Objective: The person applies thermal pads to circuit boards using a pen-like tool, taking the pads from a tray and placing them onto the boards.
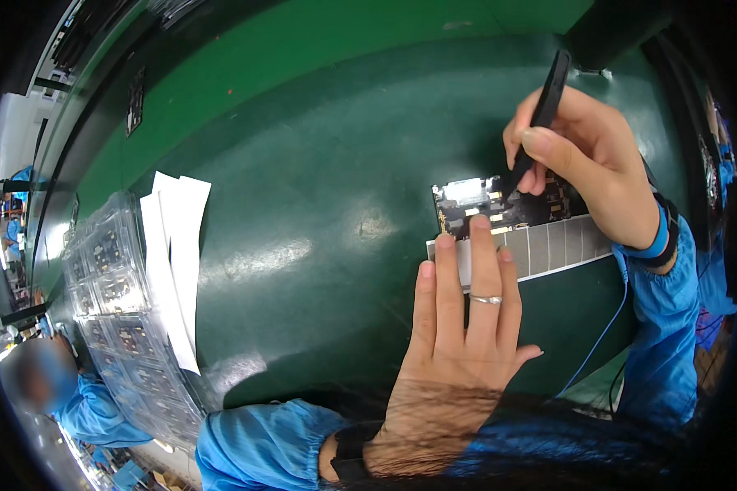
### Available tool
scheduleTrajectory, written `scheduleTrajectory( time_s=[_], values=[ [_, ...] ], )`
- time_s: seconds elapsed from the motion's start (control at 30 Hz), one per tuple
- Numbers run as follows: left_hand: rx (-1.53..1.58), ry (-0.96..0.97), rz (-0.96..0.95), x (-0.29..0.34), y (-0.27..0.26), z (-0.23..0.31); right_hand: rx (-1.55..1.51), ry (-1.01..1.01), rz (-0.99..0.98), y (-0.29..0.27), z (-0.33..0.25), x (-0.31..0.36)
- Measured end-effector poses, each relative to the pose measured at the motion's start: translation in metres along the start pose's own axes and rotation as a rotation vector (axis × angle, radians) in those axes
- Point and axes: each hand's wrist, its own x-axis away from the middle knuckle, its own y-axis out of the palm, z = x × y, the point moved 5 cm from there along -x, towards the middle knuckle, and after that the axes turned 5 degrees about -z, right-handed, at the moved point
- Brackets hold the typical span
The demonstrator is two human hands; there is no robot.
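Note:
A black circuit board (458, 214) with silvery parts lies flat on the green table, partly hidden by my hands. Along its near edge runs a pale strip of grey rectangular pads (553, 247). My left hand (458, 344) lies palm down with fingers stretched, the fingertips resting on the strip and the board's near edge. In my right hand (585, 155) is a black pen-like tool, seemingly tweezers (555, 86), held between thumb and fingers. It slants down to the board, its tip at or just above the surface; contact cannot be made out.
Clear plastic trays (123, 311) holding several circuit boards stand at the left edge. White paper strips (174, 262) lie beside them. A blue cord (602, 331) runs down from my right wristband (670, 229). Another person in a blue sleeve (98, 413) is at the lower left.

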Motion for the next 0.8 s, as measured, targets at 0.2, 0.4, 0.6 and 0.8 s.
scheduleTrajectory(
  time_s=[0.2,0.4,0.6,0.8],
  values=[
    [-0.124,0.025,0.057,0.003,0.001,0.003,-0.011,0.064,-0.003,0.002,0.008,0.007],
    [-0.185,0.007,0.100,0.001,0.006,0.004,-0.014,0.081,-0.016,-0.001,0.011,0.007],
    [-0.079,0.002,-0.250,-0.008,-0.027,0.005,-0.016,0.061,-0.008,-0.001,0.009,0.006],
    [-0.146,0.012,-0.095,-0.001,0.004,0.002,-0.016,0.074,-0.011,0.001,0.012,0.006]
  ],
)
